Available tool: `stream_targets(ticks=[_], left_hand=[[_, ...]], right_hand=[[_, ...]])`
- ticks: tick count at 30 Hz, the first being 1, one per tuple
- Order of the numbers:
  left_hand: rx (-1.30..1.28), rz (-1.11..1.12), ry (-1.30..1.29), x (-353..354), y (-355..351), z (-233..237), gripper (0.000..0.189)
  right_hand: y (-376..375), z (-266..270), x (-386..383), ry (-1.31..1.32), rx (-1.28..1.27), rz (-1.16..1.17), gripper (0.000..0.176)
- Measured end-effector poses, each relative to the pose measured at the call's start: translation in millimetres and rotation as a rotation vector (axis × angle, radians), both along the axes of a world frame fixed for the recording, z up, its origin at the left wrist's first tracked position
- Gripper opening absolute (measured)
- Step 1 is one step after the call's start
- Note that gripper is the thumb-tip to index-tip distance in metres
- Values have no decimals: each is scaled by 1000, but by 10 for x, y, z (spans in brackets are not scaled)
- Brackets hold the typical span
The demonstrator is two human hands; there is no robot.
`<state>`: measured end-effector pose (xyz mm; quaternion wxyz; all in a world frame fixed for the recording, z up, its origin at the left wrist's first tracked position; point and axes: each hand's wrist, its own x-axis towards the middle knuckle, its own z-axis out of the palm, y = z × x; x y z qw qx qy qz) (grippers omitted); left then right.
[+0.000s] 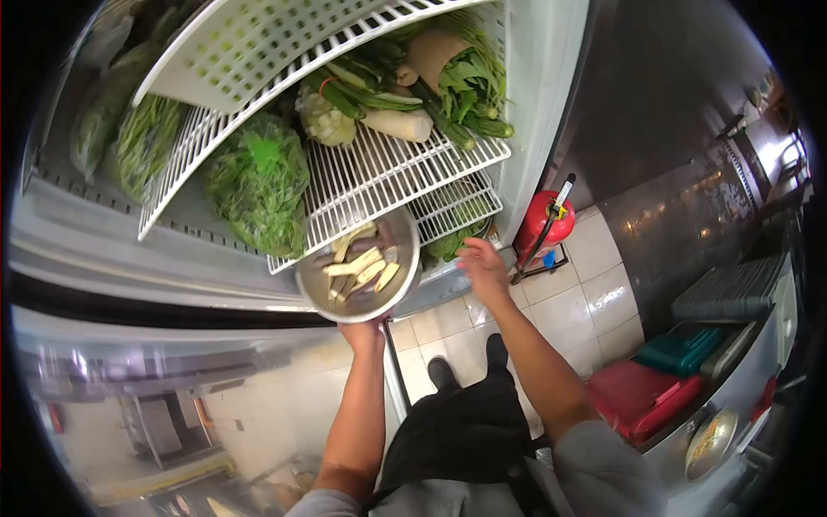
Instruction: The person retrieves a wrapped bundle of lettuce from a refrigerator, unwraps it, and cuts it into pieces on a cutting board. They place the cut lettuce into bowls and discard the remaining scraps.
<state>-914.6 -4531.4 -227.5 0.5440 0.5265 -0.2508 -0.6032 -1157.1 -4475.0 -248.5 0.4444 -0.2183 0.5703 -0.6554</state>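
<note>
My left hand point(365, 331) holds a round metal bowl point(351, 308) from below, at its near side. Inside the bowl lie pale cut vegetable sticks point(366, 270), with purple-skinned pieces among them that look like eggplant. The bowl is at the front edge of a white wire shelf point(379, 185) in an open fridge. My right hand point(484, 265) is empty, with fingers apart, to the right of the bowl and near the lower shelf's leafy greens point(448, 245). A plastic bag of greens point(258, 185) hangs over the shelf's left part.
On the shelf are a cauliflower point(326, 117), a white radish point(398, 124) and green bundles point(472, 86). A white perforated basket point(250, 52) stands above. A red fire extinguisher point(548, 221) stands on the tiled floor to the right. Red point(642, 392) and teal point(680, 350) containers sit lower right.
</note>
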Motion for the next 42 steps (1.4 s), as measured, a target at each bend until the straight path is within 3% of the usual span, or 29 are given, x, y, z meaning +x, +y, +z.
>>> stream_targets(ticks=[3, 5, 6, 10, 12, 14, 15, 16, 17, 22, 28, 36, 37, 38, 42], left_hand=[[27, 5, -44, 128, 96, 97, 29], [14, 43, -67, 195, 125, 124, 29], [0, 38, -81, 245, 127, 93, 34], [-17, 82, -86, 345, 120, -65, 43], [-24, 71, -79, 423, 102, -167, 49], [-58, 41, -138, 447, 106, -189, 50], [-50, 56, -137, 433, 112, -171, 51], [-54, 58, -137, 417, 105, -154, 51], [-46, 60, -133, 415, 104, -154, 51], [-16, 97, -44, 412, 84, -159, 47], [0, 179, 28, 370, 93, -112, 43], [41, 164, 26, 373, 99, -85, 41], [30, 162, 36, 372, 93, -91, 41], [18, 160, 46, 369, 87, -92, 41], [37, 180, 36, 315, 93, -23, 41]], right_hand=[[-512, -127, 169, 78, -1, 119, 40], [-841, -121, 218, 397, 54, 230, 39], [-995, -121, 241, 385, 52, 226, 39], [-1544, -166, 331, 514, 67, 155, 41], [-1804, -256, 348, 562, 202, 157, 35], [-1918, -233, 465, 674, -48, -63, 32], [-1884, -190, 513, 486, -102, -18, 40], [-1976, -107, 545, 693, 100, 161, 52], [-2034, -104, 570, 736, 132, 222, 52], [-2281, -219, 651, 548, -51, 143, 54], [-2536, -548, 619, 148, -326, 227, 57], [-3044, -1814, 623, -212, -691, 505, 60], [-3246, -2019, 770, -196, -666, 311, 70], [-3155, -1915, 677, -253, -677, 406, 61], [-2827, -1268, 586, -245, -574, 368, 61]])
